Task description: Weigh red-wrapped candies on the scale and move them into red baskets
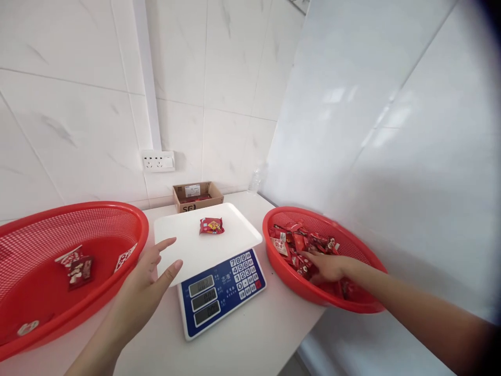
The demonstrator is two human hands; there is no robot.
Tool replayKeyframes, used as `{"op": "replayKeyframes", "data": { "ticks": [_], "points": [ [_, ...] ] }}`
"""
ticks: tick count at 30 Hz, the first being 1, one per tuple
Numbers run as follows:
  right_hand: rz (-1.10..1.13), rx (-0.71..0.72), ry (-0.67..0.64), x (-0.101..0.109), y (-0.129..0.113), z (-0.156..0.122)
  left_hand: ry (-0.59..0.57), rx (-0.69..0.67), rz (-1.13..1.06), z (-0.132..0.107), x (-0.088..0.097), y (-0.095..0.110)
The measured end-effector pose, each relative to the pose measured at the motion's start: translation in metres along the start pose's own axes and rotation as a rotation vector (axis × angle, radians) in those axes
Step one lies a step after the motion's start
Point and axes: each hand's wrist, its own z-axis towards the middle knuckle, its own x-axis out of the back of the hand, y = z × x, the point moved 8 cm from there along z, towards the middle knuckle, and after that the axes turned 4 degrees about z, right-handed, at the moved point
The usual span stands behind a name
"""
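My left hand [143,287] hovers at the left edge of the scale's white tray [183,245], thumb and fingers apart with nothing in them. A small red snack packet [212,225] lies on that tray. Below the tray is the blue keypad and display panel [223,295] of the scale. My right hand [329,267] reaches into the right red plastic basket [354,303], its fingers extended among many small red snack packets [297,240]. Some fingertips are hidden by the packets, and no packet is visibly lifted.
At left, a red mesh basket [97,209] holds a few packets [81,270]. Behind the scale sits an open cardboard box [198,197] with red contents. A clear plastic object [256,179] stands at the back corner. The white table [250,334] meets tiled walls.
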Motion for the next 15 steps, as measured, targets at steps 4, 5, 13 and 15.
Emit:
{"op": "replayKeyframes", "data": {
  "ticks": [4,5,13,15],
  "points": [
    [0.136,0.087,0.133,0.001,-0.002,0.002,-0.001,-0.01,0.03,0.0,-0.004,-0.002],
    [0.167,0.108,0.165,0.006,-0.003,0.002,0.002,-0.009,0.033,0.0,-0.004,-0.003],
    [0.591,0.194,0.209,0.045,0.01,-0.004,0.015,0.005,0.028,0.001,-0.001,-0.005],
    [0.62,0.161,0.182,0.041,0.022,-0.008,0.016,0.004,0.029,0.001,0.001,-0.005]
  ]
}}
